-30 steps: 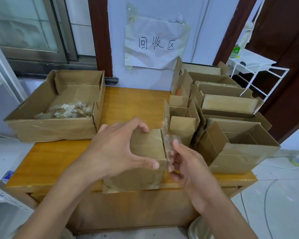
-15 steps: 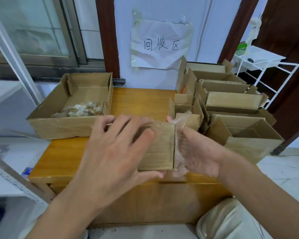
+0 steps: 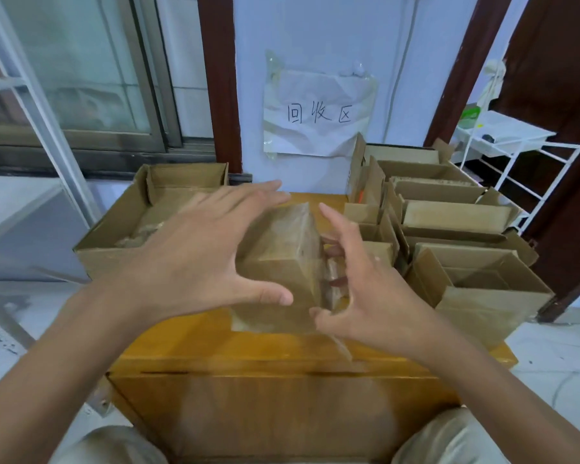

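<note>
A small closed cardboard box (image 3: pixel 282 262) stands near the front of the wooden table (image 3: pixel 265 349), tilted with one corner toward me. My left hand (image 3: pixel 195 262) spans its top and left side with straight fingers, and the thumb lies on the front face. My right hand (image 3: pixel 372 296) is at the box's right side. Its middle fingers and thumb curl on a strip of clear tape (image 3: pixel 332 283) that hangs off that side, while the index finger points up. The box's far side is hidden.
A wide open carton (image 3: pixel 114 242) with crumpled tape scraps (image 3: pixel 138 234) sits at the left. Several opened empty cartons (image 3: pixel 466 219) crowd the table's right side. A paper sign (image 3: pixel 318 112) hangs on the wall, and a white wire rack (image 3: pixel 516 155) stands at the far right.
The box has been turned and tipped up between my hands. My left fingers have straightened over its top, and my right hand has shifted down its right side with the tape.
</note>
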{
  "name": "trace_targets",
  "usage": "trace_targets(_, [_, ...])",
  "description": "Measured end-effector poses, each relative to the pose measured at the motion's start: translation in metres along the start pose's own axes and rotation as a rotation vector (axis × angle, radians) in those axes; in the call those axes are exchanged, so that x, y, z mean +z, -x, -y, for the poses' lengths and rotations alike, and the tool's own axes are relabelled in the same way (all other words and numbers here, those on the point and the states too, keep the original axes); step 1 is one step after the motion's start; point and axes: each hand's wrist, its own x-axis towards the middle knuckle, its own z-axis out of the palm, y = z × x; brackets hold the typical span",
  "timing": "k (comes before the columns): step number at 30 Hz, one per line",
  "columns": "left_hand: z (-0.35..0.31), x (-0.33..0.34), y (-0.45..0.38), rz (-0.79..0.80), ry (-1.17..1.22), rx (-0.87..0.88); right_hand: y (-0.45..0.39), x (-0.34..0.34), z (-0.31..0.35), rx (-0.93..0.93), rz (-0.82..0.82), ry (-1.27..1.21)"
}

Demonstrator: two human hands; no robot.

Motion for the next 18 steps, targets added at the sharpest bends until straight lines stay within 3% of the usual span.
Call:
trace_targets(4, [0.007,0.022,-0.009,0.067,0.088,-0.073,0.003,0.009,-0.018,-0.01,0.019,-0.004])
trace_targets(12, [0.015,0.075,-0.009,0.129,-0.166,-0.036,0.011,0.056,-0.058,0.074,0.102,-0.185])
trace_targets(18, [0.014,0.088,-0.012,0.085,-0.173,-0.079,0.01,0.047,-0.049,0.043,-0.123,-0.11])
